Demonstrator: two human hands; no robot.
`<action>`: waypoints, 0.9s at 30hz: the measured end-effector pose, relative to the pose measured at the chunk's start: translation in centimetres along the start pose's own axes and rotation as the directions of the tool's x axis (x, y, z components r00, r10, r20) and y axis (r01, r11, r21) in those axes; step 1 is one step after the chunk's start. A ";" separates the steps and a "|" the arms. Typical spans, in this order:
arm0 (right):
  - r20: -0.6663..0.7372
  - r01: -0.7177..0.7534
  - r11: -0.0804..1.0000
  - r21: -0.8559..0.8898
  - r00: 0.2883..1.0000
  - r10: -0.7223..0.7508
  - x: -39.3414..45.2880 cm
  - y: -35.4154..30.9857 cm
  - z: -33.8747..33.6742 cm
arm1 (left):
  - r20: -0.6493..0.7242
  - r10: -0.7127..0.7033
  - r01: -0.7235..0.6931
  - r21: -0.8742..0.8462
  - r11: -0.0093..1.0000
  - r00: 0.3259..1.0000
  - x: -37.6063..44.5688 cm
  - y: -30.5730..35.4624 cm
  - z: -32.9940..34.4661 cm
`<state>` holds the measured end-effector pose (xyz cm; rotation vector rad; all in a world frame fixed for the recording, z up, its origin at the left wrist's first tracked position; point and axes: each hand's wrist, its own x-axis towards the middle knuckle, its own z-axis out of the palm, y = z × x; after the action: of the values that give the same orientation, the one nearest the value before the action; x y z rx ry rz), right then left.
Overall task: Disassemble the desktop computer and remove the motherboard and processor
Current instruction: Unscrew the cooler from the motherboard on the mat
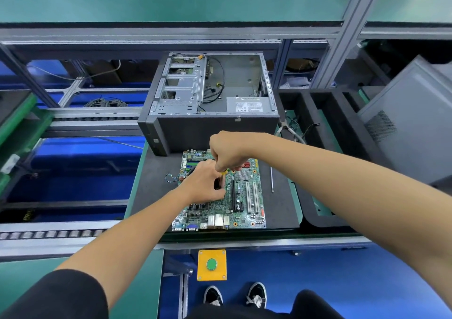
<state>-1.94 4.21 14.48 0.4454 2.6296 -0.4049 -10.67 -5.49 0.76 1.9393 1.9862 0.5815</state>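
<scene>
Lying flat on a dark mat (156,184), the motherboard (244,203) is found directly beneath both hands, already out of the computer case (215,103). The case stands open just beyond the hands, its metal drive cage and loose cables exposed, with the power supply seen in its near right corner.

The left hand (203,184) is set on the left half of the board, its fingers curled round a dark, copper-edged cooler (219,181) that is gripped from the side. The right hand (227,152) is held just above and touching the left, fingers bunched downward and pinched on a small yellow-tipped object (223,171) at the cooler's top; what exactly this object is cannot be told. The two hands are thus brought close together over the same spot, each closed on something.

To the left of the left hand, a thin twisted fan wire (171,177) is seen trailing off the board's edge onto the mat. To the right of the right forearm, a slim screwdriver (272,179) is laid on the mat, apart from the board. Farther right, a grey side panel (403,120) is leaned beside dark foam trays. Nearer the person than the hands, below the bench edge, a yellow box with a green button (211,264) is mounted, and two black-and-white shoes are seen on the blue floor.
</scene>
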 end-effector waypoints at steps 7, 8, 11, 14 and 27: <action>0.031 0.016 0.998 -0.059 0.999 -0.014 0.1 -0.3 -0.3 | 0.024 0.004 -0.004 0.023 1.000 1.000 0.1 -0.1 0.2; 0.033 0.008 0.999 -0.052 0.999 -0.006 0.2 -0.3 -0.3 | 0.028 0.004 -0.005 0.030 1.000 1.000 0.1 -0.1 0.2; 0.031 -0.028 1.000 -0.003 0.999 0.028 0.4 0.1 -0.4 | 0.041 -0.006 0.004 0.061 0.998 0.999 0.3 -0.4 0.2; 0.014 -0.043 0.999 0.003 0.999 0.043 0.5 0.2 -0.2 | 0.050 -0.016 0.012 0.085 0.996 0.999 0.4 -0.7 0.4; 0.124 -0.037 0.989 -0.141 0.991 0.054 1.7 -1.5 -0.2 | 0.050 -0.069 0.072 -0.055 0.996 0.996 0.1 -0.9 0.6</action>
<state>-4.02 3.33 14.19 0.4189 2.4986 -0.2269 -11.13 -5.30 -0.22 1.8249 1.9786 0.5618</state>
